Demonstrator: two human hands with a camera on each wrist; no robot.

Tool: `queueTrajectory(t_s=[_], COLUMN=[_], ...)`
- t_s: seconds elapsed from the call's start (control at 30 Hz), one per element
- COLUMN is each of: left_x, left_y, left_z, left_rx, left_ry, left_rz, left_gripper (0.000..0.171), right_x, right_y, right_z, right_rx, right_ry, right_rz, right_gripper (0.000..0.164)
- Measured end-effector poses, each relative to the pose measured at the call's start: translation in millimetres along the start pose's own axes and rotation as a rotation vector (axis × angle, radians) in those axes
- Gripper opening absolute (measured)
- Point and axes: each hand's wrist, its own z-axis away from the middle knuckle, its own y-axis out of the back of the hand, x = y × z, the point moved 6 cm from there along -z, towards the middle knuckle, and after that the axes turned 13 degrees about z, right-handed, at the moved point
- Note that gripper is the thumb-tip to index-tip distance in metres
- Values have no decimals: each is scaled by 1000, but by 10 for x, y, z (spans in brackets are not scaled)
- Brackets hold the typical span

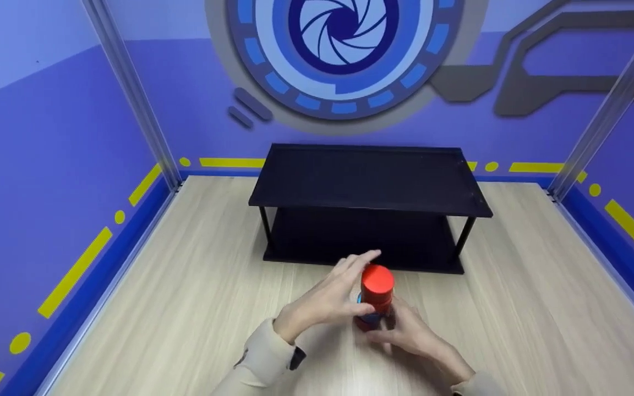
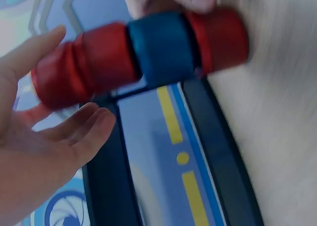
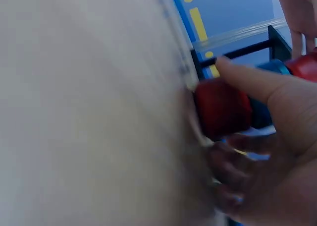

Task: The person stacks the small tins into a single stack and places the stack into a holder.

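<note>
A red cylindrical bottle-like thing [image 1: 378, 281] with a blue band [image 2: 163, 50] stands roughly upright over the wooden tabletop, in front of the black rack. My left hand [image 1: 325, 300] is at its red top, with thumb and fairly straight fingers spread on either side. Lower down, my right hand [image 1: 409, 331] holds it, thumb and fingers around the red base [image 3: 220, 107]. The base is close to the tabletop; contact is hard to tell. Blur hides some of the right fingers in the right wrist view.
Just beyond the hands stands a black two-tier rack [image 1: 366, 179] with thin posts and a lower shelf [image 1: 350, 236]. Printed blue panels [image 1: 53, 192] enclose the wooden tabletop [image 1: 185, 308] at the back and both sides, with metal corner posts.
</note>
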Motion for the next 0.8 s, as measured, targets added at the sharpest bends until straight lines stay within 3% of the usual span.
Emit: queueTrajectory(t_s=[0.1, 0.17, 0.23, 0.33, 0.43, 0.5, 0.57, 0.7, 0.8], left_x=[-80, -137, -185, -231, -251, -267, -297, -401, -484], left_y=[162, 274, 373, 480, 508, 467, 379, 138, -29], left_z=[64, 91, 110, 125, 141, 148, 143, 79, 7], left_rx=[29, 77, 132, 198, 215, 175, 103, -40, -92], left_ry=[43, 50, 47, 42, 40, 59, 96, 175, 188], left_rz=[15, 2, -19, -45, -42, -23, -3, 25, 76], left_gripper=[88, 80, 73, 68, 65, 65, 68, 75, 72], right_x=[-10, -23, -55, -134, -208, -249, -263, -215, -142], right_y=[189, 361, 554, 839, 1037, 1093, 1067, 811, 542], right_z=[14, 7, -8, -32, -34, -31, -35, -76, -109], right_rx=[-75, -69, -9, 149, 273, 310, 289, 121, -21], right_ry=[-4, -11, -4, 31, 68, 102, 131, 149, 129], right_rz=[38, 86, 145, 226, 265, 269, 256, 182, 125], right_gripper=[72, 68, 63, 57, 54, 54, 55, 59, 60])
